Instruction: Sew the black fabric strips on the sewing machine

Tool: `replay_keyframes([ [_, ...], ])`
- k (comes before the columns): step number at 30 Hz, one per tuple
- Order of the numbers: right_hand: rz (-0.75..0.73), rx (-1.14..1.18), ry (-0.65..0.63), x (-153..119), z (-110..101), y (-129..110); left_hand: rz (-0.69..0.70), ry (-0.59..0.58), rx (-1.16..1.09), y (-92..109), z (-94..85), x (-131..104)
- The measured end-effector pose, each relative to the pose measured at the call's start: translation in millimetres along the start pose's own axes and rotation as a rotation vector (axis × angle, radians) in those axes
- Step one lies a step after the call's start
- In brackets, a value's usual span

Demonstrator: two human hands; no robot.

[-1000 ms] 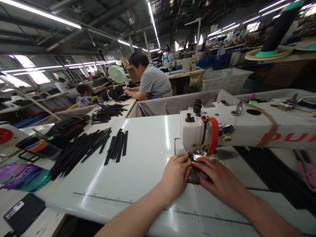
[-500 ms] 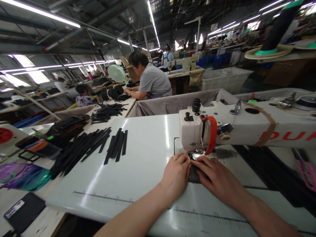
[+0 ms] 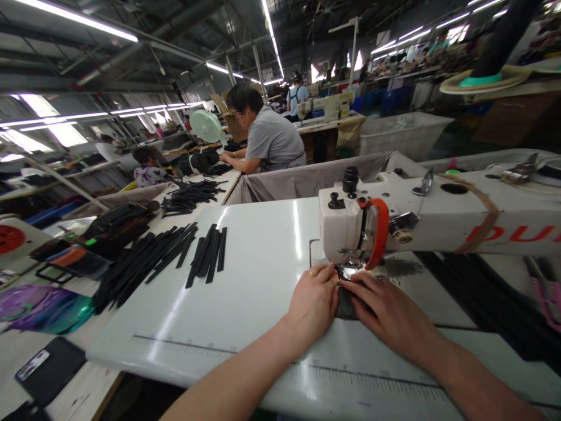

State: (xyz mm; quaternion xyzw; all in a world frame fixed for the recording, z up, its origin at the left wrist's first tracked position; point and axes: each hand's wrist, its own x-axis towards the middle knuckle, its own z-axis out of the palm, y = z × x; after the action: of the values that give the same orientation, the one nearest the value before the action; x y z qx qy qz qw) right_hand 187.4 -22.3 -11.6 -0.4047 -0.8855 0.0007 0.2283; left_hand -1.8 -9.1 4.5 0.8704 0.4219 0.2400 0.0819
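At the needle end of a white sewing machine [image 3: 342, 225], my two hands meet with the fingertips nearly touching. My left hand [image 3: 313, 295] has its fingers pressed together beside the presser foot [image 3: 348, 270], a ring on one finger. From the other side my right hand [image 3: 385, 301] comes in, fingers bent and tips down near the foot. Between the fingertips they pinch a small black strip, mostly hidden by the fingers. A dark plate-like patch [image 3: 346, 305] shows on the machine bed between the hands. An orange-red guard [image 3: 377, 234] curves beside the needle bar.
Black strips [image 3: 208, 254] lie in a small bunch on the table [image 3: 258, 263], with a larger pile [image 3: 144, 263] further left. Long black strips [image 3: 491, 298] run under the machine arm near pink-handled scissors [image 3: 546, 292]. A phone [image 3: 50, 368] lies lower left. A co-worker [image 3: 272, 137] sits ahead.
The view has shifted slightly. Both hands stay at the presser foot, with the black bit between the fingertips less visible now.
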Motion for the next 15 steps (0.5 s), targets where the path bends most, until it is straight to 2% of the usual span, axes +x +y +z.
replay_keyframes([
  [7, 0.011, 0.014, 0.028, -2.0, 1.1, -0.7, 0.054, -0.004, -0.018, -5.6, -2.1, 1.1],
  [15, 0.044, 0.047, 0.034, -1.0, -1.3, -1.8, 0.041, 0.0, -0.035, -6.3, -1.6, 0.0],
])
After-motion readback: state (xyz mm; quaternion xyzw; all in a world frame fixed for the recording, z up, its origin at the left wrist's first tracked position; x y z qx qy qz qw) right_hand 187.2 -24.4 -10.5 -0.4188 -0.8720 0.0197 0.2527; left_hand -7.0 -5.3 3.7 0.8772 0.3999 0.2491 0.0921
